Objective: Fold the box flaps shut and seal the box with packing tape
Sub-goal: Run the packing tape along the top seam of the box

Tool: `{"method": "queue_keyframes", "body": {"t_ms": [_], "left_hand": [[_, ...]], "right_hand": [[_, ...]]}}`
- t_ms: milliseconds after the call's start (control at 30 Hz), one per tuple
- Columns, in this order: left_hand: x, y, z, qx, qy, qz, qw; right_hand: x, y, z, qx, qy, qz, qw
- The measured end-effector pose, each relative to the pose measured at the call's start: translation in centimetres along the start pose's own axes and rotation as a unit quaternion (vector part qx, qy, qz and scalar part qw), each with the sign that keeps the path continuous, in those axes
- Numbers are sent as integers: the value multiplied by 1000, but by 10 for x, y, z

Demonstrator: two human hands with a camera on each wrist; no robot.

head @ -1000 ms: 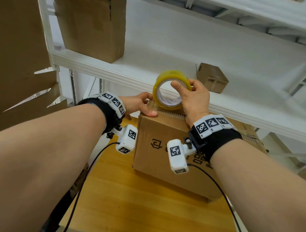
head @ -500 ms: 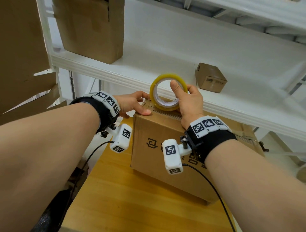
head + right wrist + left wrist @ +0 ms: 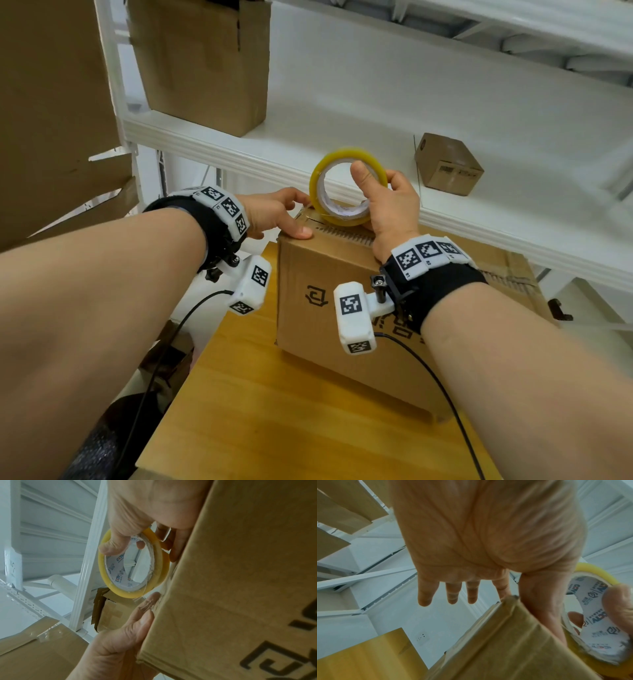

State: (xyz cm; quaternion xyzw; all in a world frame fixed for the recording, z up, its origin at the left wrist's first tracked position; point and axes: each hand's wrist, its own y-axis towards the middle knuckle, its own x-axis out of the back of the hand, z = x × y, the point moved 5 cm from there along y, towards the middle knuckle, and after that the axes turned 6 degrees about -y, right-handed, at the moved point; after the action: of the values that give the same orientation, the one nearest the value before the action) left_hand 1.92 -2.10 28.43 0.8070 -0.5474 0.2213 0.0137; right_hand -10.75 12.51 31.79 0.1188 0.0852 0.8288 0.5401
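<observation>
Box (image 3: 329, 284) top mostly hidden by hands, tape roll (image 3: 346, 186).

A white metal shelf (image 3: 239, 147) is taken as landmark. On its board, at the left, a large cardboard carton (image 3: 202, 58) is stood; toward the right, a small brown carton (image 3: 448, 166) is seen. Flattened cardboard sheets (image 3: 51, 102) are leaned left of the shelf. A wooden tabletop (image 3: 291, 418) is seen in front of it.

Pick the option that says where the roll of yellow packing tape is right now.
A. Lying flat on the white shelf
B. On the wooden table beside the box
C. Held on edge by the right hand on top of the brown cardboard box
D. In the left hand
C: the right hand grips the roll of yellow packing tape, thumb through its core, standing on the brown cardboard box.
</observation>
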Motion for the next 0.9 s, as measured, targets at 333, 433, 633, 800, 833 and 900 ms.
{"method": "queue_keyframes", "body": {"t_ms": [333,433,633,800,833,900], "left_hand": [[12,2,7,21,-1,-23,1000],[9,5,6,22,-14,-25,999],[6,7,6,30,-14,-23,999],[5,4,4,28,-17,-21,999],[5,4,3,25,-19,-20,999],[4,5,2,18,-15,-17,1000]], "right_hand": [[-13,-3,-4,-16,22,1,1000],[-8,-1,-4,-11,5,-5,1000],[-3,-3,2,23,-48,13,998],[0,-2,3,40,-68,-6,997],[0,-2,3,37,-68,-6,997],[1,-1,2,33,-66,-11,997]]}}
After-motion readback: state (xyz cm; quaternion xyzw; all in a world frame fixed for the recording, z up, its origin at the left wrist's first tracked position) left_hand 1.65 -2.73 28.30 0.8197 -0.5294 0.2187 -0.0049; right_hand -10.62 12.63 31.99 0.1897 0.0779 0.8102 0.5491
